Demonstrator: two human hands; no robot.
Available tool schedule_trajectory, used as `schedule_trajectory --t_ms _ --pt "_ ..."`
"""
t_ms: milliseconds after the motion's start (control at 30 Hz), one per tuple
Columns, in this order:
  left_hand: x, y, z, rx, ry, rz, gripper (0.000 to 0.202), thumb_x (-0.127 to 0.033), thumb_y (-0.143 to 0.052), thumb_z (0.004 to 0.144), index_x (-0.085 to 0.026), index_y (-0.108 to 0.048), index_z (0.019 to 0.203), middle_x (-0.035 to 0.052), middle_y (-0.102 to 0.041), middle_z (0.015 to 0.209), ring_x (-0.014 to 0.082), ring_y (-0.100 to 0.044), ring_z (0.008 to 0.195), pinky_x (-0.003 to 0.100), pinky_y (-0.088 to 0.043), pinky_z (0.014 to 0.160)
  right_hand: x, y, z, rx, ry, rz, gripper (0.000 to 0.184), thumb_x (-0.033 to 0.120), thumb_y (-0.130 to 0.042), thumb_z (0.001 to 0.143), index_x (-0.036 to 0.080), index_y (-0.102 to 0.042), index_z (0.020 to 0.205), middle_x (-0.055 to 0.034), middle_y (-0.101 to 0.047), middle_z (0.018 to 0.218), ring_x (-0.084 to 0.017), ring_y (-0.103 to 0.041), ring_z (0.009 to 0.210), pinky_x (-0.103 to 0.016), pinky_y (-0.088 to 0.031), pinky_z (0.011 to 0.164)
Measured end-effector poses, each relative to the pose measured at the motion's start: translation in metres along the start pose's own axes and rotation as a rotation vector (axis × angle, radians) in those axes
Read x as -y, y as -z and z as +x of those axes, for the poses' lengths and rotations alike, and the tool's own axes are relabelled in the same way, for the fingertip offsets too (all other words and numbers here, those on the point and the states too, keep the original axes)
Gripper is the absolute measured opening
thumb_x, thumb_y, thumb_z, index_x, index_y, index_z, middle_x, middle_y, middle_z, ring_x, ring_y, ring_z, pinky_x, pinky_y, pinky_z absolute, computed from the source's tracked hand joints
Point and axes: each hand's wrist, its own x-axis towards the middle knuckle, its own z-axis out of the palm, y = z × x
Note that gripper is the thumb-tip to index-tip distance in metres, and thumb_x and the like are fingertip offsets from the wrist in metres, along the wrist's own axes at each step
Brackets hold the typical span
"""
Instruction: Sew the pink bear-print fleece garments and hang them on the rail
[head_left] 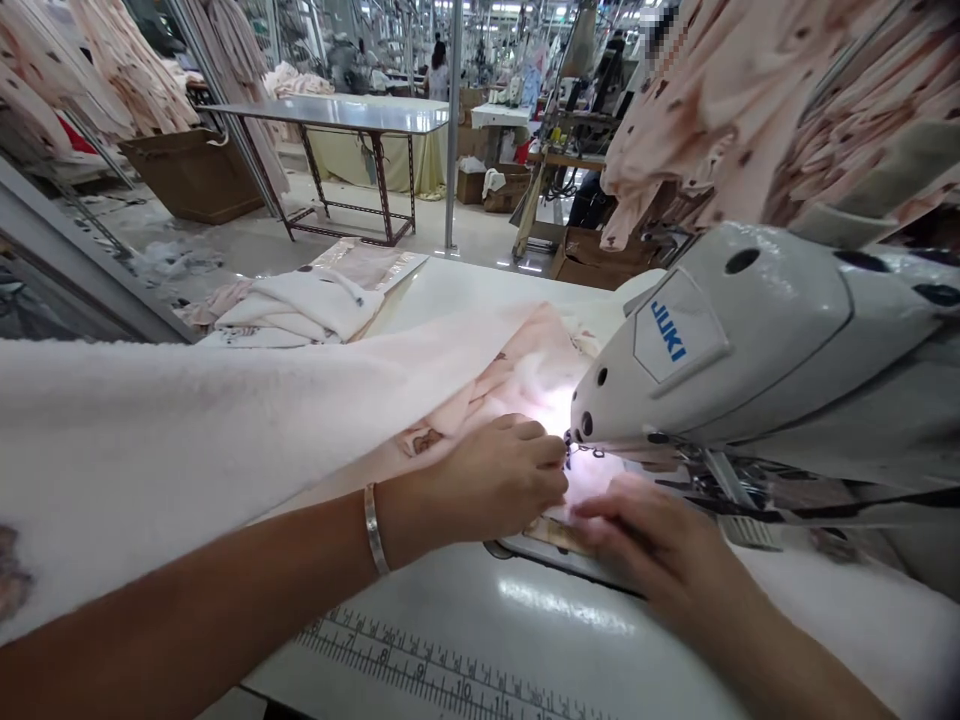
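A white sewing machine (757,330) marked JUKI stands on the right, its light shining on pale pink plush fabric (487,390) under the needle area. My left hand (502,478) is closed on the fabric just left of the needle, fingers curled in, with a silver bracelet at the wrist. On the near side of the needle, my right hand (649,530) lies low over the fabric edge, thumb and index finger close together at it. The hand is slightly blurred, and what its fingertips pinch is partly hidden. A wide fluffy sheet of the fabric spreads to the left across my forearm.
A printed ruler scale (442,675) runs along the table's front edge. Folded white cloth (292,308) lies at the table's far left. Pink garments (712,120) hang at upper right. Beyond are a metal-topped table (337,115), a brown carton (191,175) and a distant person (436,72).
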Motion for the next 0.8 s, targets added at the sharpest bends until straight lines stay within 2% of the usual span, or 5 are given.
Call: schedule_trajectory --t_ms 167,333,500,633,800 --pt "-0.002 0.000 0.001 0.010 0.034 -0.045 0.030 -0.026 -0.044 0.095 -0.017 -0.062 0.073 0.0027 -0.059 0.085 0.0120 -0.048 0.076 0.028 -0.040 0.071 -0.017 0.001 0.007 -0.238 -0.106 0.020 0.041 0.042 -0.035 0.096 0.019 -0.065 0.081 -0.0028 -0.065 0.059 -0.015 -0.063 0.051 -0.025 -0.053 0.046" --pt "-0.003 0.000 -0.002 -0.020 0.038 -0.056 0.031 -0.027 -0.042 0.097 -0.017 -0.064 0.077 0.0039 -0.061 0.090 0.0131 -0.051 0.081 0.029 -0.041 0.075 -0.015 0.008 0.001 -0.200 -0.022 -0.142 0.032 0.046 -0.048 0.090 0.022 -0.070 0.088 -0.0060 -0.072 0.085 -0.023 -0.069 0.078 -0.037 -0.058 0.069" --pt "-0.001 -0.001 0.002 -0.012 0.112 -0.141 0.030 -0.032 -0.046 0.095 -0.017 -0.065 0.076 0.0021 -0.062 0.090 0.0130 -0.054 0.085 0.028 -0.041 0.080 -0.022 0.009 -0.003 -0.124 0.071 -0.325 0.031 0.046 -0.055 0.085 0.028 -0.067 0.106 -0.0047 -0.067 0.111 -0.029 -0.063 0.102 -0.053 -0.048 0.091" --pt "0.008 0.004 0.015 0.073 0.222 -0.105 0.024 -0.030 -0.054 0.091 -0.016 -0.064 0.074 0.0027 -0.059 0.088 0.0147 -0.053 0.084 0.029 -0.042 0.078 -0.035 0.006 0.001 -0.148 0.032 -0.450 0.021 0.038 -0.055 0.084 0.025 -0.069 0.091 -0.0084 -0.070 0.093 -0.034 -0.062 0.097 -0.055 -0.049 0.081" --pt "0.030 0.032 0.014 0.194 0.158 0.052 0.024 -0.012 -0.044 0.090 -0.019 -0.066 0.088 0.0064 -0.056 0.097 0.0191 -0.051 0.089 0.035 -0.043 0.080 -0.044 0.012 0.005 -0.079 0.086 -0.519 0.023 0.027 -0.047 0.086 0.027 -0.068 0.078 -0.0061 -0.069 0.078 -0.028 -0.064 0.080 -0.046 -0.049 0.071"
